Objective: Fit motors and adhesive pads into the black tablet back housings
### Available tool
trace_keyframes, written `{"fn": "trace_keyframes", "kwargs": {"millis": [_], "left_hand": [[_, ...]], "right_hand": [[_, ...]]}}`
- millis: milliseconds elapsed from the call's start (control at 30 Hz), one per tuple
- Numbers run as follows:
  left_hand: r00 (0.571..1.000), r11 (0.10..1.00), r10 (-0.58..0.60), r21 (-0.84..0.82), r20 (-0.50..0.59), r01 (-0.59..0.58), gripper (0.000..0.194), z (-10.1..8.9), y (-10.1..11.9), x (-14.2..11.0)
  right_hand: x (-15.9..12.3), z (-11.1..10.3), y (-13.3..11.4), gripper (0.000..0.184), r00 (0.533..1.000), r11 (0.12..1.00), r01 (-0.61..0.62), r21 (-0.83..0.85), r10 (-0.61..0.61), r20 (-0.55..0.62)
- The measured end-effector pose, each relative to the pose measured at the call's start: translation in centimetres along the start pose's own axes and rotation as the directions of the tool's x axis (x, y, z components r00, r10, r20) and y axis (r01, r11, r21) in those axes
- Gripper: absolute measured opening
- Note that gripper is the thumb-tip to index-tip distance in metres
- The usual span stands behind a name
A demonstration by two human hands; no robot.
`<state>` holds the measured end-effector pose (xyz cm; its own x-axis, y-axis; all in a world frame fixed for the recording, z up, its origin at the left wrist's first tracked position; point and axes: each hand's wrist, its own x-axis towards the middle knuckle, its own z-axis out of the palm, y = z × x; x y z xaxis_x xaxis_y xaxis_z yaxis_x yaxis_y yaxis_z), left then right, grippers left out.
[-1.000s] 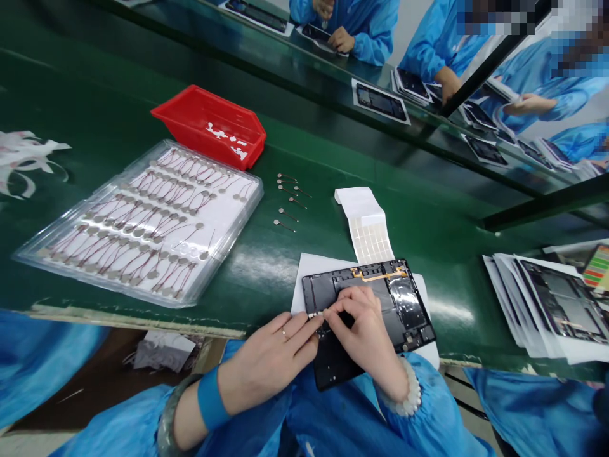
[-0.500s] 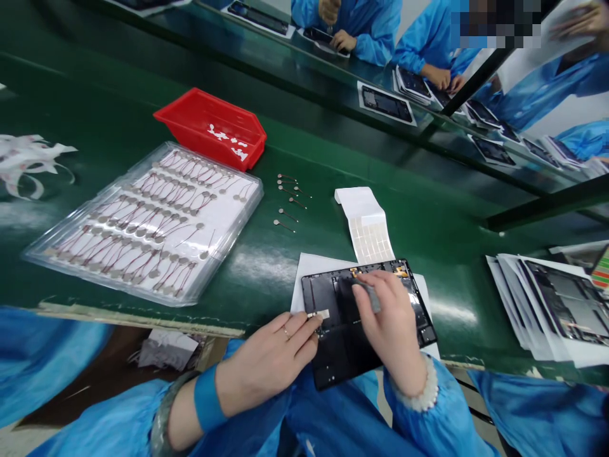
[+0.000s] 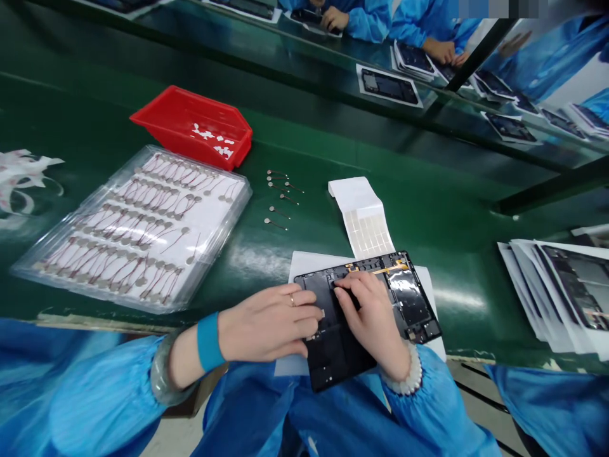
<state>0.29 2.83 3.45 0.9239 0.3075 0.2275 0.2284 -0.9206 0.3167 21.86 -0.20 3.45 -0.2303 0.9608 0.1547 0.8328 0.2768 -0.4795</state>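
Note:
A black tablet housing (image 3: 349, 355) lies tilted on white paper (image 3: 309, 259) at the bench's front edge, its inner side with small parts and an orange flex strip facing up. My left hand (image 3: 271, 322) rests over the housing's left edge, fingers stretched out, near a small pale sticker. Above the housing's upper middle, my right hand (image 3: 371, 311) has its thumb and index finger drawn together. Whatever is between those fingertips is too small to make out. Behind the housing lies a sheet of pale stickers (image 3: 366, 231). Several small round parts with wires (image 3: 271, 209) lie loose left of it.
On the left, a clear plastic tray (image 3: 216, 219) holds rows of wired round parts. Behind it stands a red bin (image 3: 166, 120) with white scraps. Stacked housings on paper (image 3: 578, 285) are at right. Across the glass shelf, co-workers' hands (image 3: 442, 51) work.
My right hand has moved left across the housing, uncovering the orange strip. My left hand has shifted slightly up and its fingers are straighter. The camera view has shifted a little.

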Motion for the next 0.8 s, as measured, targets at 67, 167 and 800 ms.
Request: {"fn": "trace_keyframes", "kwargs": {"millis": [67, 167, 800], "left_hand": [[1.0, 0.999, -0.019, -0.033, 0.001, 0.019, 0.021, -0.18, -0.15, 0.13], [0.999, 0.998, -0.024, -0.058, 0.025, 0.026, 0.017, -0.4, -0.23, 0.32], [0.997, 0.997, -0.075, -0.029, 0.002, 0.075, 0.024, -0.35, -0.49, 0.03]], "right_hand": [[0.03, -0.05, 0.01, 0.018, 1.0, 1.0, -0.002, 0.002, 0.002, 0.007], [0.03, -0.04, 0.04, 0.017, 1.0, 1.0, -0.001, 0.004, 0.001, 0.016], [0.04, 0.02, 0.1, 0.019, 1.0, 1.0, 0.002, -0.012, -0.002, 0.013]]}}
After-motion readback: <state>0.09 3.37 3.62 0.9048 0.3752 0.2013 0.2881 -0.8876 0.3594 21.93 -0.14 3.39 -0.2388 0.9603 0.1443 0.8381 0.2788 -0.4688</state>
